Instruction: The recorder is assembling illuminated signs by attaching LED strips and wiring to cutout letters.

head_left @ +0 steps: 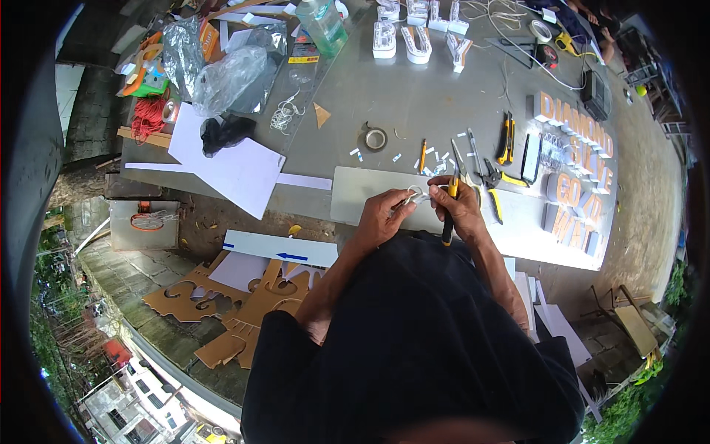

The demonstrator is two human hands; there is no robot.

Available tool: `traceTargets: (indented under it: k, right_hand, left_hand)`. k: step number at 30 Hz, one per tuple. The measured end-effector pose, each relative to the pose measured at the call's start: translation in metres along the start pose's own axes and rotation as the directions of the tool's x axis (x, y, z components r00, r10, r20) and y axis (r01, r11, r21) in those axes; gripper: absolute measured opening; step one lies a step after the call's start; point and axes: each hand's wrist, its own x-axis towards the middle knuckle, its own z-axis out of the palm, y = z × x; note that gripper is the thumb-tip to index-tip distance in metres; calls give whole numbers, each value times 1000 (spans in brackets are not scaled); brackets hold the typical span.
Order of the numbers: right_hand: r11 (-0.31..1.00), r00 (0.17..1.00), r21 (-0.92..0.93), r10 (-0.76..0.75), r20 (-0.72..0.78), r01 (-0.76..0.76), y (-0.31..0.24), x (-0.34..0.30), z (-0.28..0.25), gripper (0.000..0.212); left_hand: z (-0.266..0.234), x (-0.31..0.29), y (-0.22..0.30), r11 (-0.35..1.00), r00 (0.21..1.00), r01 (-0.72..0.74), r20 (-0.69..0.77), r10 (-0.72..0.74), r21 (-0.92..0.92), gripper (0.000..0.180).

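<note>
My left hand [381, 219] is closed in a pinch on a thin whitish wire [416, 194] just above the table's near edge. Facing it, my right hand [462, 210] grips a slim tool with a yellow-and-black handle [448, 231]; its exact kind is not clear. The fingertips of both hands nearly meet around the wire, and its far end is hidden between them. Yellow-handled pliers [496, 206] lie just right of my right hand. Beyond my hands are small white-and-blue pieces [442, 158] and an orange pencil-like stick [423, 155].
A tape roll [376, 138] and a yellow-and-black utility knife [506, 139] lie farther back on the grey table [347, 96]. Raised letters [573, 196] stand at the right. Plastic bags [231, 78] and a white sheet [237, 166] cover the left. Cut cardboard [196, 296] lies below.
</note>
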Motion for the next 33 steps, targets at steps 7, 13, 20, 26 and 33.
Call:
traceTargets:
  k: [7,13,20,26,33]
  right_hand:
    - [940,989,-309,-122,81,141,0,10,-3,36]
    - [976,1000,-216,-9,20,13,5,21,-13,25]
    - [996,999,-88,12,-34,-15,7,23,-17,25]
    - [998,998,-40,57,-16,-57,23,13,-16,24]
    - [997,997,23,71,-7,-71,38,6,-14,25]
  left_hand:
    - [7,0,-22,927,956,293,85,-280,-233,22]
    - [12,21,-24,966,965,246,68,-252,79,33]
    - [-8,27,-17,905,898,389,147,-414,171,32]
    - [-4,6,-21,924,901,340,220,-373,177,28]
    - [11,-9,-27,907,909,399,189,-371,-137,24]
